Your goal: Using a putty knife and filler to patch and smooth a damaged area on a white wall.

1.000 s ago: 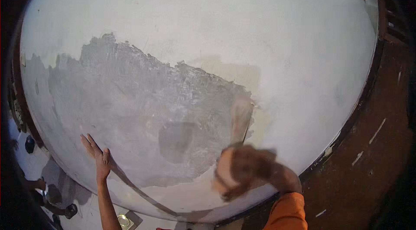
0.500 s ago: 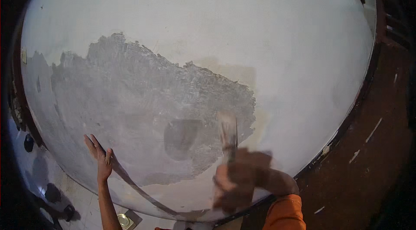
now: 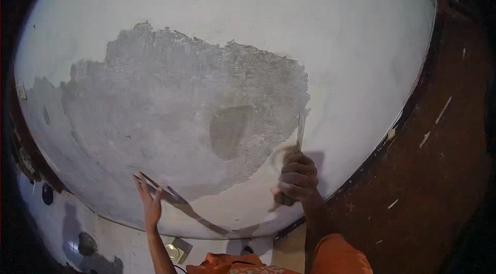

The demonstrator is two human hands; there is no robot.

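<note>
In my right hand [image 3: 297, 178] is a scraper [image 3: 300, 130], my fingers wrapped round its handle. Its thin blade points up, nearly edge-on, at the right edge of a grey patch [image 3: 155, 93] on the white wall [image 3: 351, 57]. Whether the blade touches the wall is hard to tell. A darker grey, rounded area [image 3: 227, 132] lies within the patch. My left hand [image 3: 151, 204] is open, fingers apart, at the patch's lower part, with a dark shadow running down and right from it; it holds nothing.
A brown surface [image 3: 392, 170] with pale streaks borders the wall at the right. Below left is a light tiled floor [image 3: 111, 232] with dark objects [image 3: 88, 243]. Near my left forearm sits a square item with a round, bright top [image 3: 174, 251]. A small plate [image 3: 21, 91] is at the far left.
The view has shifted, so the patch sits higher. My right hand has turned the scraper from broad side to nearly edge-on, at the patch's right edge. My left hand stays open.
</note>
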